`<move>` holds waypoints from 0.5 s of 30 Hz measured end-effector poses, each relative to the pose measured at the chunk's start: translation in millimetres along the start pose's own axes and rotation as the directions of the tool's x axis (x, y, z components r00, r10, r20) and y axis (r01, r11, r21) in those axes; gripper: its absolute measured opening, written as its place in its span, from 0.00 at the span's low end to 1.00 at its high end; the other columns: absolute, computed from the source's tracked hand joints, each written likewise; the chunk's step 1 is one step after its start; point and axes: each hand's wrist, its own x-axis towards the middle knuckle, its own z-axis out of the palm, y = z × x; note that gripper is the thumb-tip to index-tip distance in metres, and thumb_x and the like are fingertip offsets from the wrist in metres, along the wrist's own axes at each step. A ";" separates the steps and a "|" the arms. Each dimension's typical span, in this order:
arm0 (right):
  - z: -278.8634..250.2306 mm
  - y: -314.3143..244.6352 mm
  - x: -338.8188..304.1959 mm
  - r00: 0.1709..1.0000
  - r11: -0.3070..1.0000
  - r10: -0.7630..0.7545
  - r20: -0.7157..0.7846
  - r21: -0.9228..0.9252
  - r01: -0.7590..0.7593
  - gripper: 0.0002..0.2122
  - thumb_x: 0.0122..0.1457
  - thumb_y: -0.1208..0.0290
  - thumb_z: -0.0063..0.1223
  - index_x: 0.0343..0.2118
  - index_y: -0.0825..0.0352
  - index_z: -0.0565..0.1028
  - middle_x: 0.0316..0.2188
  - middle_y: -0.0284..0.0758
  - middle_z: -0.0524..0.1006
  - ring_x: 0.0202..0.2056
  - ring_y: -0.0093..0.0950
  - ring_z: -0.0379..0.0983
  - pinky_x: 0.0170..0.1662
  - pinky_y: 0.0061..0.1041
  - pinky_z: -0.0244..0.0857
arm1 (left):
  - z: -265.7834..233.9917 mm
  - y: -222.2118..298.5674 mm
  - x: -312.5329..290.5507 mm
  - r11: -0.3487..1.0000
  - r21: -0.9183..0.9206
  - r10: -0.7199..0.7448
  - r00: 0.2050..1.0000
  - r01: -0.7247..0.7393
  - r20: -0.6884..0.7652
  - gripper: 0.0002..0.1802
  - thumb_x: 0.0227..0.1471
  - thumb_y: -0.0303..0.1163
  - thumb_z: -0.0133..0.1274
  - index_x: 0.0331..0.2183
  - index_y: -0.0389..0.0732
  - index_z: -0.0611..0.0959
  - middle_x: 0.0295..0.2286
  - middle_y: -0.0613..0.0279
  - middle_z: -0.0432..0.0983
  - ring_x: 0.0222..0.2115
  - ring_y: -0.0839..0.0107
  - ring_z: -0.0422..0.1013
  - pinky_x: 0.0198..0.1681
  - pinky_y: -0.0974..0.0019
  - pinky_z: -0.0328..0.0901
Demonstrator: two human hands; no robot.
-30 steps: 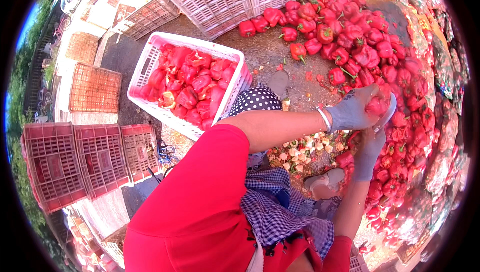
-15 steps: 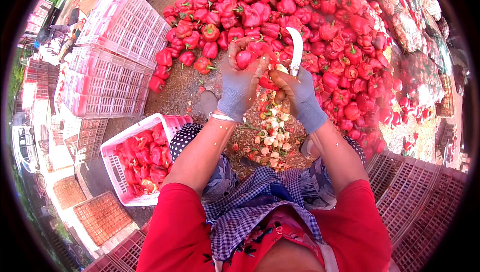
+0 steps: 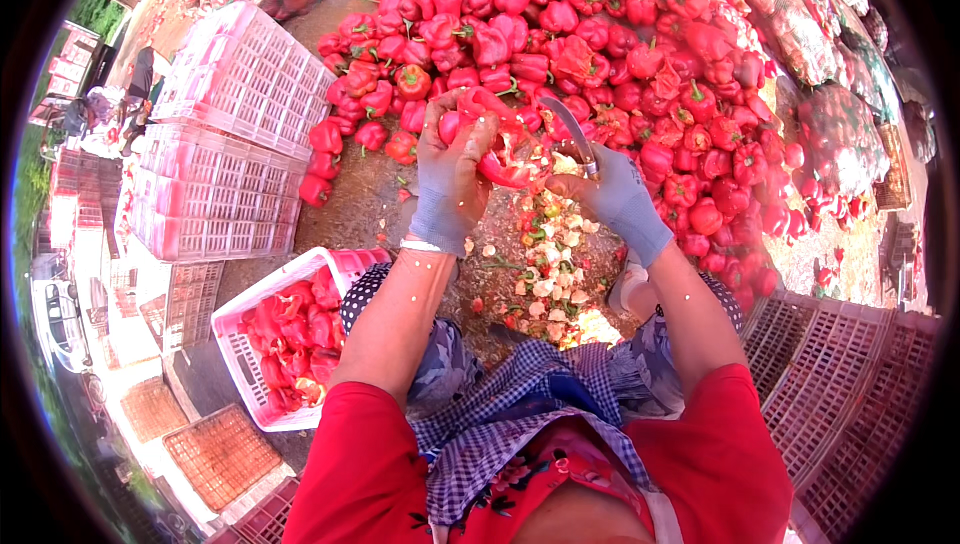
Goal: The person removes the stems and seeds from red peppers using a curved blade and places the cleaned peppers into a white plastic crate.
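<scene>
Coring seems in hand; at twelve o'clock the left hand (image 3: 450,169) curls round a split red pepper (image 3: 503,174); the right hand (image 3: 615,192) grips a knife (image 3: 570,127) pointing toward eleven o'clock; next likely calls for scraping carefully.

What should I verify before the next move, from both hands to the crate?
1. Left hand holding the red pepper: ok; its inside is exposed.
2. Right hand gripping the curved knife: ok.
3. Knife apart from left hand: cannot tell fully; a gap shows, but depth is unclear.
4. Ground below free of scraps: not ok; pale scraps lie scattered.
5. Room in the crate: cannot tell; opened peppers occupy much of it.
</scene>
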 end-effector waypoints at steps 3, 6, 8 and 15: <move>-4.0 -2.3 -2.1 0.999 0.996 0.002 -0.034 0.090 0.001 0.26 0.49 0.55 0.66 0.43 0.73 0.74 0.34 0.40 0.79 0.36 0.26 0.75 0.41 0.27 0.67 | 3.1 2.1 2.9 0.982 -0.153 -0.105 0.994 0.110 0.040 0.20 0.53 0.20 0.54 0.47 0.42 0.69 0.39 0.58 0.73 0.37 0.68 0.74 0.40 0.62 0.74; 1.6 -12.6 3.0 0.997 0.972 0.022 -0.068 0.233 -0.006 0.18 0.51 0.62 0.65 0.38 0.72 0.76 0.27 0.33 0.77 0.29 0.18 0.71 0.33 0.22 0.66 | 6.5 5.3 -0.6 0.983 -0.089 -0.153 0.987 0.158 0.055 0.20 0.53 0.20 0.53 0.47 0.41 0.68 0.40 0.57 0.73 0.38 0.68 0.74 0.39 0.62 0.73; 13.2 -31.5 1.3 0.997 0.952 -0.033 -0.070 0.302 0.053 0.11 0.53 0.69 0.63 0.33 0.71 0.75 0.21 0.29 0.75 0.23 0.15 0.67 0.25 0.18 0.61 | -7.1 -5.4 -1.5 0.984 -0.026 -0.169 0.974 0.175 0.148 0.20 0.53 0.23 0.54 0.48 0.41 0.68 0.41 0.58 0.73 0.40 0.67 0.74 0.42 0.61 0.72; -1.2 -13.5 -1.4 0.978 0.933 0.007 -0.211 0.352 0.069 0.08 0.57 0.71 0.57 0.33 0.70 0.73 0.16 0.28 0.69 0.12 0.16 0.61 0.15 0.16 0.54 | -1.3 3.7 8.4 0.975 -0.157 -0.150 0.987 0.158 0.063 0.25 0.50 0.22 0.57 0.50 0.40 0.68 0.33 0.63 0.75 0.33 0.73 0.73 0.38 0.68 0.71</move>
